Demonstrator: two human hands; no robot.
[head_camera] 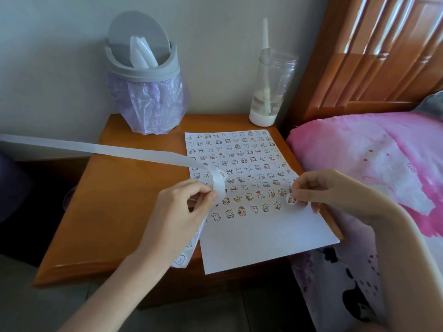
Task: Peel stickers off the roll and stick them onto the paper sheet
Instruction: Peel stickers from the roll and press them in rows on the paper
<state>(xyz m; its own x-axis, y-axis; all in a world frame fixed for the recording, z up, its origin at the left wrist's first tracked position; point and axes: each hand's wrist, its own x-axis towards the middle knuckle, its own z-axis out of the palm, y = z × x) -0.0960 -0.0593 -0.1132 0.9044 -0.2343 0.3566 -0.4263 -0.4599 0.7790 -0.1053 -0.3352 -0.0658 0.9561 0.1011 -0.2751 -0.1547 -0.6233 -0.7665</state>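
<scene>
Pinches sticker strip [219, 185] in left hand [182, 207], thumb and forefinger curled tight on it just over the left edge of paper sheet [263, 243]. Sends spent translucent backing off to the left, out of view; lets the stretch with printed stickers yet on it hang below the hand, past the front edge of nightstand [115, 212]. No roll core in sight.

Holds one peeled sticker [291, 200] in right hand [318, 188], fingertips pinched on it, other fingers curled under. Cannot tell whether touching the sheet or just above it. Sits beside the last sticker of the lowest row, so judged next in line there.

Progress, as judged: upper two thirds or so of the sheet filled with tidy rows of small cartoon stickers; lowest row only part done; bottom third bare white. Well past halfway, then. Left to do: press down this sticker, close out the row, fill the remaining blank band from the hanging strip.
</scene>
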